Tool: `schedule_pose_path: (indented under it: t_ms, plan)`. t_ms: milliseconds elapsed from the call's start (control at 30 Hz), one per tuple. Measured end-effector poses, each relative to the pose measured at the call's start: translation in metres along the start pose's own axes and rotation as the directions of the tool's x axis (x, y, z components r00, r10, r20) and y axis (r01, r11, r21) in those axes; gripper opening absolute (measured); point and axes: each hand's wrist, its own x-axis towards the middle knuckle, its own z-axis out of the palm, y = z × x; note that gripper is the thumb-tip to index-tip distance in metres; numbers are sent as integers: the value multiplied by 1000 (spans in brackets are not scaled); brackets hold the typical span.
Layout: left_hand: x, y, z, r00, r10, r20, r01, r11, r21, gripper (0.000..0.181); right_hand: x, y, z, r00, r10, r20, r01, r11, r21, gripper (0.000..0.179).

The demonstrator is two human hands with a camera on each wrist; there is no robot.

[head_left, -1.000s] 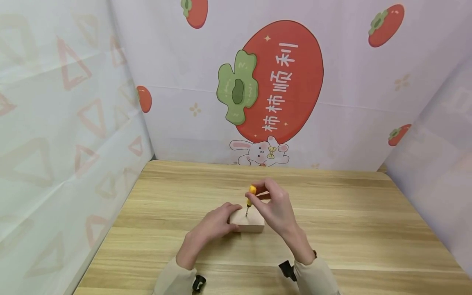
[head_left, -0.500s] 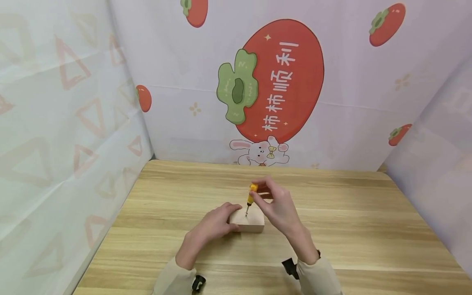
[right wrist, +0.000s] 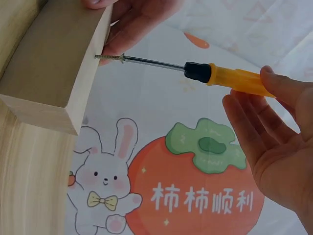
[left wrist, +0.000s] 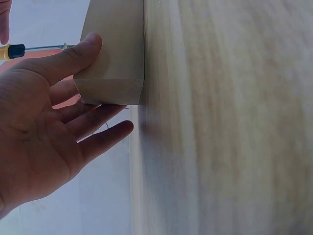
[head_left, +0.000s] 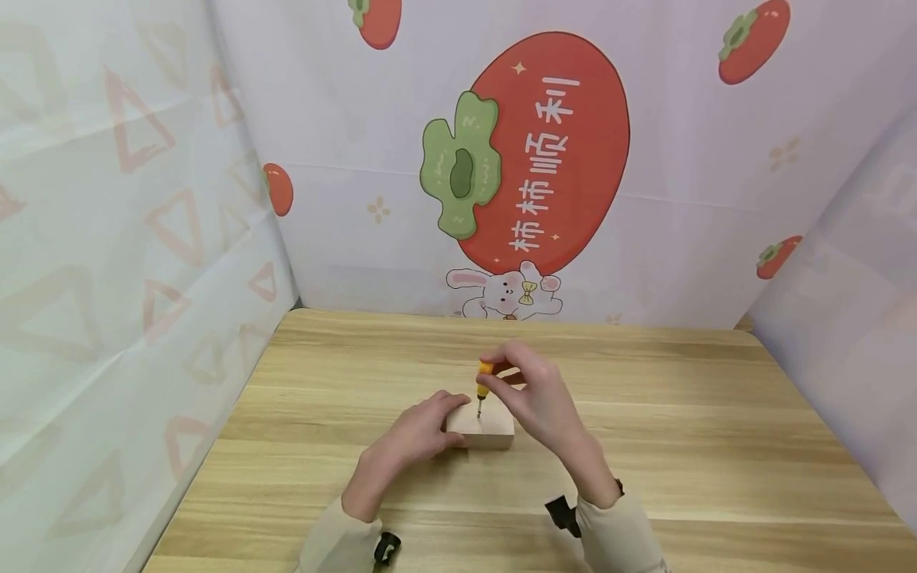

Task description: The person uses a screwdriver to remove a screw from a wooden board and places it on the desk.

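Observation:
A pale wooden block lies flat on the table, and a screw stands in its upper face with much of its threaded shank exposed. The left hand grips the block's left end, thumb on the near side and fingers on the far side. Above the block, the right hand pinches the yellow handle of a screwdriver between thumb and fingers. The screwdriver's thin metal shaft meets the screw head, nearly upright in the head view. In the left wrist view the left thumb presses the block's side.
The wood-grain table extends on all sides of the block. A printed cloth backdrop rises behind the table's far edge, with further cloth walls left and right. Black wrist straps hang at both sleeves.
The right hand and the screwdriver handle shifted slightly right, then back left, so the screwdriver now stands more upright. The left hand and the block hold still.

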Motion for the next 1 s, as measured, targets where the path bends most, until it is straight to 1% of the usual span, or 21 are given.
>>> schedule_pose_path:
  t_ms: [100, 200, 300, 367, 500, 600, 733, 833, 1000]
  plan:
    - [0, 0, 0, 1000, 4, -2, -4, 1000, -2, 56, 1, 2, -5, 998, 0, 64, -4, 999, 54, 24]
    - [0, 0, 0, 1000, 4, -4, -4, 1000, -3, 56, 1, 5, -7, 996, 27, 80, -33, 997, 74, 24]
    - [0, 0, 0, 1000, 1, -4, -1, 1000, -1, 56, 0, 5, -4, 998, 43, 50, -45, 998, 49, 26]
    - [0, -1, 0, 1000, 3, -5, -3, 1000, 5, 57, -1, 4, -1, 999, 34, 11, -35, 999, 23, 29]
    - [0, -1, 0, 1000, 6, -8, -6, 1000, 10, 57, -2, 0, 8, 997, -3, -74, -2, 998, -64, 30]
    - [0, 1, 0, 1000, 6, -5, -6, 1000, 5, 57, -2, -3, 12, 993, -9, -117, -4, 994, -105, 29]
    - [0, 0, 0, 1000, 10, -6, -10, 1000, 6, 57, -1, -6, 14, 992, 7, -129, -16, 997, -73, 26]
    - [0, 0, 0, 1000, 13, -8, -13, 1000, 7, 57, -2, -6, 14, 991, -7, -137, -1, 998, -55, 25]
    - [0, -1, 0, 1000, 13, -14, -13, 1000, 11, 57, -2, -6, 14, 987, -61, -147, 46, 994, -102, 25]
